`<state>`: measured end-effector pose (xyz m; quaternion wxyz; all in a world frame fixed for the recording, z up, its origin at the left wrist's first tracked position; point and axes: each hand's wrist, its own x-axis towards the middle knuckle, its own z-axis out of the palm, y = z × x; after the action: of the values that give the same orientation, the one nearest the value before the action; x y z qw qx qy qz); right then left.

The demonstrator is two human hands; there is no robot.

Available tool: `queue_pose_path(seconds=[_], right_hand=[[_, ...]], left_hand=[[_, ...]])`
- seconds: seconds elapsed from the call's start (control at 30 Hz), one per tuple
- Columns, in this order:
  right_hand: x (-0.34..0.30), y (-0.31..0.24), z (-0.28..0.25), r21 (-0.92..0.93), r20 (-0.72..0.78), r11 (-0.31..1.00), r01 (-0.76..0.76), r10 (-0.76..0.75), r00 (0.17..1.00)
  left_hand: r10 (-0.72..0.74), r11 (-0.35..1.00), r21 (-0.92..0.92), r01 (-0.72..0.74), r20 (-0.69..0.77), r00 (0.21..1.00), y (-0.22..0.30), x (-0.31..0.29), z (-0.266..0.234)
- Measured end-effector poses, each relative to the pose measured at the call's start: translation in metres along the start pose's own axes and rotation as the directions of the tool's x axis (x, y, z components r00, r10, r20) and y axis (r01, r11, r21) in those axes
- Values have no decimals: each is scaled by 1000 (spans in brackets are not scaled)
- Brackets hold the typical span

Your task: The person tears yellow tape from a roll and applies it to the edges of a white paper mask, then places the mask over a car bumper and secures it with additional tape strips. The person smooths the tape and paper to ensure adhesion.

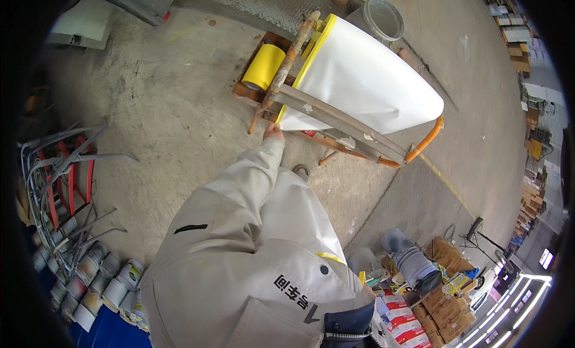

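Note:
My left hand [274,132] reaches forward at the end of a beige sleeve. Its fingers are closed at the lower corner of a white sheet [365,78] with a yellow edge strip. The smooth sheet drapes over a low metal stand [335,117] with worn rails and an orange curved end. Beside the stand's left post, a yellow cylinder [264,67] lies in a brown open box [241,89]. My right hand does not show. Close to my jacket, a white piece with a yellow strip [330,257] shows partly; I cannot tell what holds it.
A grey bucket [383,19] stands behind the sheet. On the left are tangled metal frames [66,156] and several paint-stained cans [114,282]. Cardboard boxes [449,312] and stacked grey buckets [404,249] crowd the lower right. A ridged metal plate [389,210] lies on the concrete floor.

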<state>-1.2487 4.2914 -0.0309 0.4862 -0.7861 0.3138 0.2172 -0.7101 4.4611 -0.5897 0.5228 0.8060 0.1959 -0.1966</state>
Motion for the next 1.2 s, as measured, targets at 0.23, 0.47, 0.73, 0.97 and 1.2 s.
queue_pose_path(seconds=[0.23, 0.47, 0.73, 0.97, 1.2], right_hand=[[14, -33, -27, 82, 20, 992, -95, 93, 995], [26, -8, -62, -57, 122, 960, 276, -267, 956], [-10, 61, -87, 2, 223, 946, 324, -316, 922], [-8, 68, -93, 68, 229, 830, 554, -554, 801], [3, 93, -88, 223, 199, 836, 501, -542, 816]], left_hand=[[-392, 893, 263, 366, 54, 918, -101, -80, -88], [-462, 851, 267, 453, -32, 886, -148, -205, -188], [-465, 884, 29, 468, -71, 883, -165, -347, -296], [-407, 904, 88, 419, -128, 904, -137, -444, -375], [267, 963, -105, -250, 204, 942, 82, -532, -492]])
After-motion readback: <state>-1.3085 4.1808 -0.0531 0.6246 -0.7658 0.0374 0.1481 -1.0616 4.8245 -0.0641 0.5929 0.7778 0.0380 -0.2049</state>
